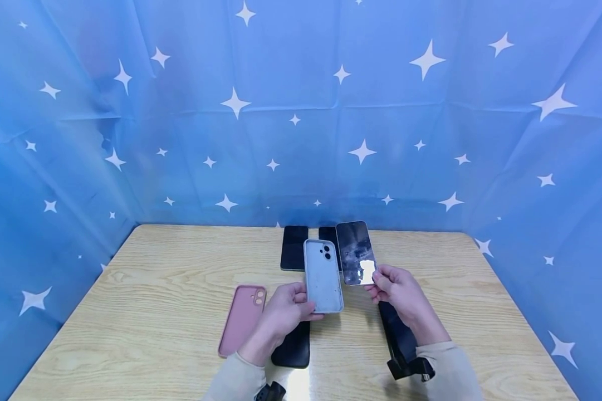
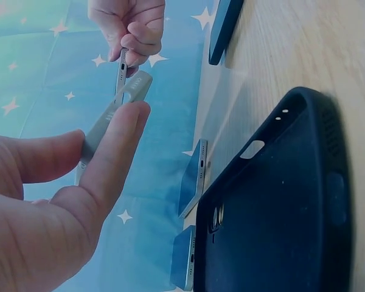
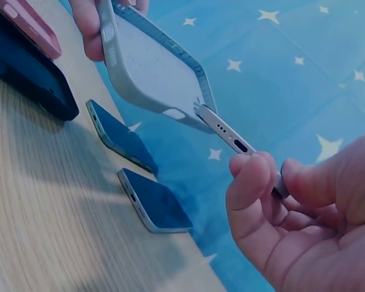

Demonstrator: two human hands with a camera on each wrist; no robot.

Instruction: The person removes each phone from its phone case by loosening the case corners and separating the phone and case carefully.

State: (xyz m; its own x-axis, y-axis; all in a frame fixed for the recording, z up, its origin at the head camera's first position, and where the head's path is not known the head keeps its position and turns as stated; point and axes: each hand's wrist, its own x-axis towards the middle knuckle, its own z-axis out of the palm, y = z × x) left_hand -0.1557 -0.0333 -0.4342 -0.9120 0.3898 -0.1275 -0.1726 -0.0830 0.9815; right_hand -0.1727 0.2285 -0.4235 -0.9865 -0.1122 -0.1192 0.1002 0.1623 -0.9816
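"Round the table (image 1: pixel 160 289), calling the far edge twelve!"

"From the left edge, a long run of table comes in to nine o'clock, and there's the pink case (image 1: pixel 243 320), lying flat. Next, the black case (image 1: pixel 294 345) at half past six, partly hidden. Up at twelve, a dark phone (image 1: pixel 294 248) lies close to the far edge, with a second phone (image 1: pixel 327 234) just right of it, half covered from sight."

"And rightward?"

"A dark object (image 1: pixel 395 328) just past three, too hidden to name, then a broad stretch of table out to the right edge. The starry curtain (image 1: pixel 301 83) hangs along the far side."

"Now the hands!"

"Left hand (image 1: pixel 283 309), near the middle: thumb and fingers pinch the light-blue case (image 1: pixel 322 284) by its lower end, lifted and tilted. Then, at half past one, the silver-edged phone (image 1: pixel 353 248) is up too, screen showing, and the right hand (image 1: pixel 401 292), towards three, grips its lower right corner between thumb and curled fingers."

"Are case and phone touching?"

"Edges just beside each other; contact, I can't tell!"
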